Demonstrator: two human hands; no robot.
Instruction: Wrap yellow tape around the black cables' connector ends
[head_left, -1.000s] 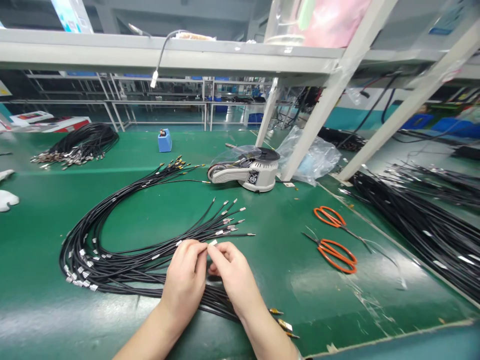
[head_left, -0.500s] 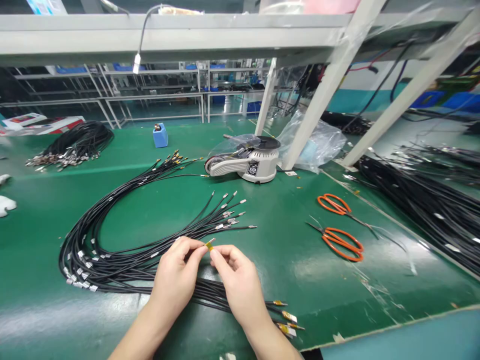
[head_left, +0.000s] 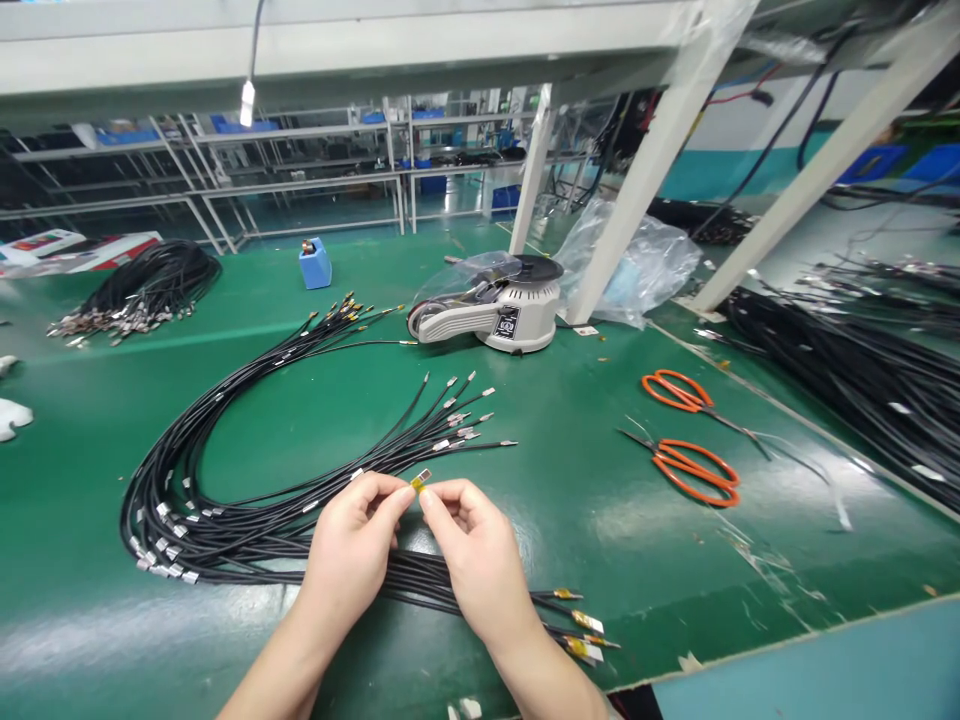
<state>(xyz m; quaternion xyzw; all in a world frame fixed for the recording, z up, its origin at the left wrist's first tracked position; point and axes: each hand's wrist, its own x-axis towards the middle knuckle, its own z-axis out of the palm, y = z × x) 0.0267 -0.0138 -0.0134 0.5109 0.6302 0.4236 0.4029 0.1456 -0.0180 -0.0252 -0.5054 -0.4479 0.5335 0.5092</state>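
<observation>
Left hand (head_left: pixel 352 535) is pinching the tip (head_left: pixel 421 480) between thumb and forefinger, other fingers curling in. Right hand (head_left: pixel 480 540) is meeting it from the other side, thumb and forefinger closing at the tip's lower edge, rest loosely curling. No gap showing between finger pads and tip on either hand.

Tip is sitting between the two hands, up off the surface (head_left: pixel 585 500), in front of the cables (head_left: pixel 172 420). It's showing yellow tape and a pale end; its own cable is hiding behind the fingers, can't trace it.

Step, my read: fingers are working the yellow tape on the tip. Ends (head_left: pixel 587 622) just beyond the right forearm are already wearing yellow; silver ends (head_left: pixel 461 420) beyond the hands are showing none that I can see.

Next move is calling for left holding the tip steady, right smoothing the tape down without twisting it.

Dispenser (head_left: pixel 517 320) is standing at the back; two scissors (head_left: pixel 663 455) are lying to the right, untouched.
</observation>
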